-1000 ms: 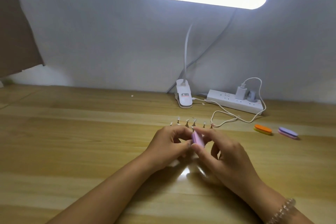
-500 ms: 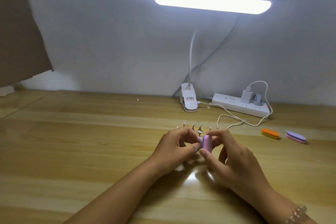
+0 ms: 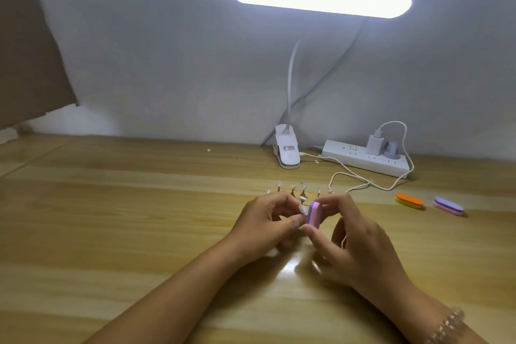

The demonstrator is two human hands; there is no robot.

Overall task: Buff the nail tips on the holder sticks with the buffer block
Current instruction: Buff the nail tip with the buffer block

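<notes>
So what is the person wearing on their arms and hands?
The left forearm and right forearm are bare, no sleeves in view. The left hand and right hand have no gloves. A bracelet of pale, shiny beads circles the right wrist.

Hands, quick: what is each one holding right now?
Left hand: closed, pinching a small pale nail tip.
Right hand: closed, pinching the pink-and-purple layered buffer block.
</notes>
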